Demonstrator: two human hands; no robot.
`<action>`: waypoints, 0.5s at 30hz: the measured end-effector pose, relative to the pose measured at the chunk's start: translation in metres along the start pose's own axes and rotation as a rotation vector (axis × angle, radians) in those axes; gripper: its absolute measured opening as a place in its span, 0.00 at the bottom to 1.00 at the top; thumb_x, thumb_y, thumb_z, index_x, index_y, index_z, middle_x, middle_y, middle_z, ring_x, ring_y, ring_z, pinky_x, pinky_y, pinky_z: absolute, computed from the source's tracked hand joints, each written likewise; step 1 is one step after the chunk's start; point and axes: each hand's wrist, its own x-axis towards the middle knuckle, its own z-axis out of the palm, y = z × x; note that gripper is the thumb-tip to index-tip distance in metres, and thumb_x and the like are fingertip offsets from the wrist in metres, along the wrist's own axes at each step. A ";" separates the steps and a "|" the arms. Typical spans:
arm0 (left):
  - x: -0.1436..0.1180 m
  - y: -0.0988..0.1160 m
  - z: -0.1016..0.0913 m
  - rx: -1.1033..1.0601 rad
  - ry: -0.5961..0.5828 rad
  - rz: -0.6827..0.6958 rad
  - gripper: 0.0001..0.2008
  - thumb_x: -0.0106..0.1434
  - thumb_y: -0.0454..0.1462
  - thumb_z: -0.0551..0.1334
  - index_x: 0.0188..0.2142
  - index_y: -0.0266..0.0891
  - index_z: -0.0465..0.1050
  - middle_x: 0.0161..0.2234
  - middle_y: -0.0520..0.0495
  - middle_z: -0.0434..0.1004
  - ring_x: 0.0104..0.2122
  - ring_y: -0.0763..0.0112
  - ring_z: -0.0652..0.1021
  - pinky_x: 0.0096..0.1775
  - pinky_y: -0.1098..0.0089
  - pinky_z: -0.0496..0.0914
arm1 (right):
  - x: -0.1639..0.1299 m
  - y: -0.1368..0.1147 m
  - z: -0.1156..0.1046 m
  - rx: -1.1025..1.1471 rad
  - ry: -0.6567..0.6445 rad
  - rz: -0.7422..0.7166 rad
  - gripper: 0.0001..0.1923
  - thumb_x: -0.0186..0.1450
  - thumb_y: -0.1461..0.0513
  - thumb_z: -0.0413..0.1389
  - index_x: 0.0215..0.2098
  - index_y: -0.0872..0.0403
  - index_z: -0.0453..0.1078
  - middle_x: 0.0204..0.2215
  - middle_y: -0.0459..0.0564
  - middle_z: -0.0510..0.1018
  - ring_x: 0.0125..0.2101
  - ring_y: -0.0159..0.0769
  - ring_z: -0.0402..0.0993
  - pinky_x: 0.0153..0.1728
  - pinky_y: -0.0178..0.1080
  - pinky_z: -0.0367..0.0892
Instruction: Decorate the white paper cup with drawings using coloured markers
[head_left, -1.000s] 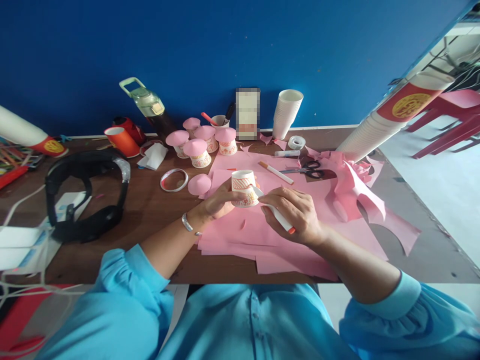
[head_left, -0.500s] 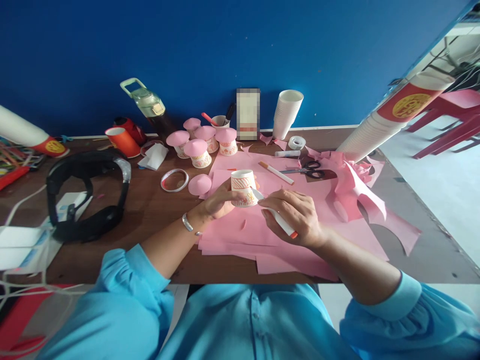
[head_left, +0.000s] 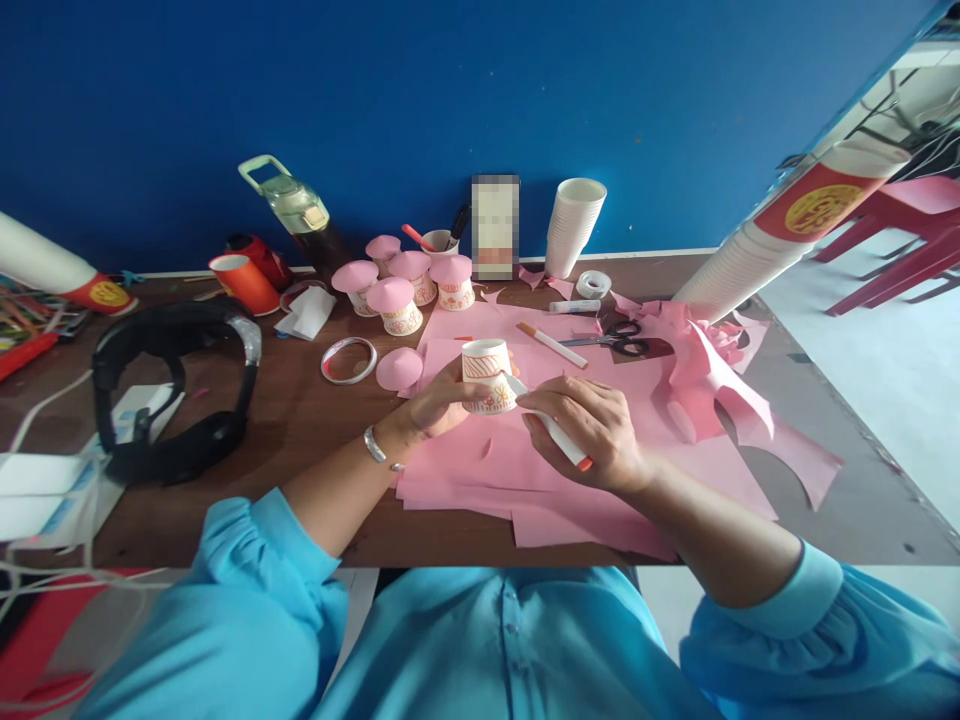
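Observation:
A white paper cup [head_left: 486, 362], upside down and patterned with orange stripes and flowers, is held by my left hand [head_left: 441, 402] over the pink paper [head_left: 465, 470]. My right hand [head_left: 585, 425] grips a white marker [head_left: 559, 438] with a red-orange end. Its tip meets the cup's right side. Behind the cup lies another marker [head_left: 551, 345], white with an orange cap. A pink paper cone [head_left: 400, 369] rests on the table left of the cup. Several decorated cups [head_left: 403, 318] wearing pink cone tops stand farther back.
Scissors [head_left: 626, 338], a white tape roll [head_left: 594, 285] and pink scraps [head_left: 720, 385] lie at the right. Stacked white cups [head_left: 574, 230] and a phone [head_left: 495, 225] stand by the blue wall. At left are a tape ring [head_left: 349, 361], a bottle [head_left: 296, 210] and a black headband-like strap [head_left: 176, 390].
The marker tip has shifted very slightly on the cup's side, with a small movement of my right hand. My left hand keeps the cup in nearly the same place.

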 end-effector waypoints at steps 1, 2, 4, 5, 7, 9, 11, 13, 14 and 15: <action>0.000 0.000 0.000 0.001 -0.001 -0.002 0.16 0.59 0.37 0.74 0.47 0.39 0.83 0.39 0.44 0.83 0.41 0.63 0.80 0.46 0.62 0.75 | 0.000 0.000 0.000 0.001 -0.001 0.001 0.14 0.69 0.70 0.58 0.52 0.53 0.71 0.33 0.49 0.81 0.32 0.35 0.80 0.34 0.36 0.77; 0.000 0.000 -0.001 0.006 -0.006 -0.005 0.16 0.59 0.37 0.74 0.47 0.39 0.83 0.40 0.44 0.83 0.41 0.62 0.80 0.46 0.62 0.75 | 0.000 0.000 0.000 0.002 0.000 0.002 0.14 0.69 0.70 0.57 0.52 0.53 0.72 0.33 0.49 0.81 0.32 0.35 0.80 0.34 0.36 0.77; 0.000 0.000 -0.001 0.021 -0.021 -0.013 0.15 0.59 0.37 0.73 0.47 0.38 0.82 0.40 0.43 0.83 0.41 0.62 0.81 0.46 0.62 0.75 | 0.001 -0.001 0.000 0.002 0.000 0.002 0.14 0.69 0.70 0.58 0.51 0.53 0.72 0.33 0.49 0.81 0.32 0.35 0.80 0.34 0.36 0.77; 0.000 0.000 -0.001 0.026 -0.029 -0.014 0.15 0.60 0.36 0.73 0.47 0.38 0.82 0.40 0.43 0.83 0.41 0.62 0.81 0.46 0.62 0.75 | 0.001 -0.001 0.000 0.003 0.000 0.000 0.13 0.69 0.70 0.58 0.51 0.53 0.72 0.33 0.49 0.81 0.31 0.35 0.80 0.34 0.36 0.77; 0.000 0.000 0.000 0.025 -0.033 -0.013 0.15 0.60 0.36 0.72 0.47 0.38 0.82 0.39 0.44 0.83 0.39 0.63 0.80 0.45 0.62 0.74 | 0.002 -0.002 -0.001 0.003 -0.003 -0.010 0.12 0.69 0.71 0.58 0.49 0.54 0.72 0.33 0.49 0.80 0.31 0.35 0.79 0.33 0.36 0.76; 0.000 0.000 0.000 0.019 -0.020 -0.007 0.14 0.60 0.35 0.72 0.46 0.38 0.82 0.37 0.45 0.83 0.37 0.64 0.80 0.44 0.63 0.74 | 0.003 -0.002 -0.001 0.003 -0.009 -0.018 0.11 0.69 0.71 0.58 0.49 0.54 0.72 0.32 0.48 0.80 0.31 0.34 0.79 0.33 0.36 0.76; 0.000 0.000 0.000 0.017 -0.010 -0.005 0.14 0.59 0.35 0.73 0.45 0.38 0.81 0.36 0.46 0.82 0.36 0.65 0.79 0.44 0.64 0.74 | 0.004 -0.002 -0.002 0.004 -0.013 -0.023 0.12 0.69 0.70 0.58 0.49 0.54 0.73 0.32 0.48 0.80 0.31 0.34 0.79 0.33 0.35 0.76; 0.000 0.000 0.000 0.022 -0.008 -0.006 0.13 0.58 0.35 0.73 0.44 0.38 0.81 0.36 0.46 0.82 0.36 0.65 0.79 0.44 0.64 0.74 | 0.004 -0.002 -0.002 0.002 -0.018 -0.024 0.12 0.69 0.70 0.58 0.50 0.53 0.73 0.32 0.48 0.81 0.31 0.34 0.80 0.34 0.35 0.76; 0.000 0.001 0.000 0.025 -0.011 -0.008 0.13 0.58 0.35 0.73 0.44 0.38 0.81 0.36 0.46 0.82 0.36 0.65 0.79 0.43 0.64 0.74 | 0.004 -0.002 -0.002 -0.001 -0.021 -0.025 0.13 0.70 0.70 0.58 0.50 0.53 0.73 0.32 0.48 0.81 0.31 0.34 0.80 0.34 0.35 0.76; 0.000 0.001 0.000 0.027 -0.014 -0.008 0.13 0.59 0.35 0.72 0.44 0.38 0.81 0.36 0.46 0.82 0.37 0.65 0.80 0.43 0.65 0.74 | 0.004 -0.002 -0.002 -0.006 -0.022 -0.024 0.13 0.70 0.70 0.58 0.51 0.52 0.73 0.32 0.47 0.81 0.31 0.33 0.80 0.34 0.35 0.76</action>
